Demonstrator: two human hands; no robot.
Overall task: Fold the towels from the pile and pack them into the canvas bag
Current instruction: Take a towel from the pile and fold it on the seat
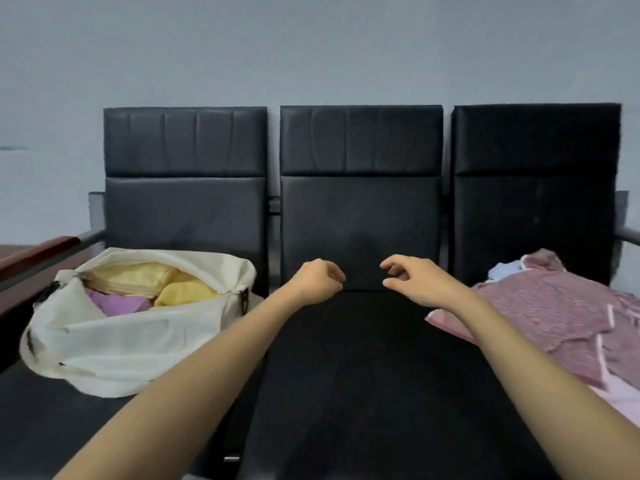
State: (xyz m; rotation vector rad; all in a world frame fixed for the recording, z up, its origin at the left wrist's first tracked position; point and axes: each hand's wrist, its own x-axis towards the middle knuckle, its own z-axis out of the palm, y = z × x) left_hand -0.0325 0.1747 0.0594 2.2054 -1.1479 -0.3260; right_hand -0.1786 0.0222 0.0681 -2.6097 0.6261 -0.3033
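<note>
Plain pale grey-blue wall point(311, 46), evenly lit. Row of three black padded seats point(360, 209) stands against it, with a grey metal armrest point(92, 235) at each end. Red-brown wooden surface point(33, 254) adjoins the row's left end.

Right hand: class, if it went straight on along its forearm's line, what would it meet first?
Probably the middle seat's backrest, just beyond the right hand; depth is unclear.
</note>
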